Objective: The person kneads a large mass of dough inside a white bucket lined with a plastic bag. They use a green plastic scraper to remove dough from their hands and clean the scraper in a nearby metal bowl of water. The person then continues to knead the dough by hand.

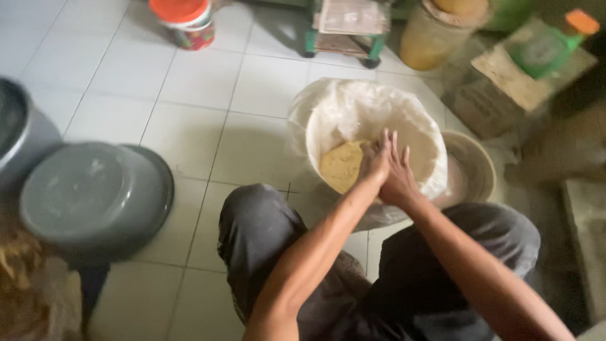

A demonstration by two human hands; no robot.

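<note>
Hands pressed together, left hand [376, 163] on right hand [399, 177], over yellow dough [341, 165] in lined bucket [404, 120]; rub low, keep crumbs inside; grip pinches nothing visible.

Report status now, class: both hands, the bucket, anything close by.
Left hand and right hand pressed together over lined white bucket. Yellowish dough inside, at the fingertips. Grey basin upturned to the left, apart. Tan bowl touching bucket's right side.

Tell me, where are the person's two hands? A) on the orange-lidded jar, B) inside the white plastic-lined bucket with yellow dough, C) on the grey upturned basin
B: the left hand and right hand are pressed together over the yellow dough in the white plastic-lined bucket.
</note>
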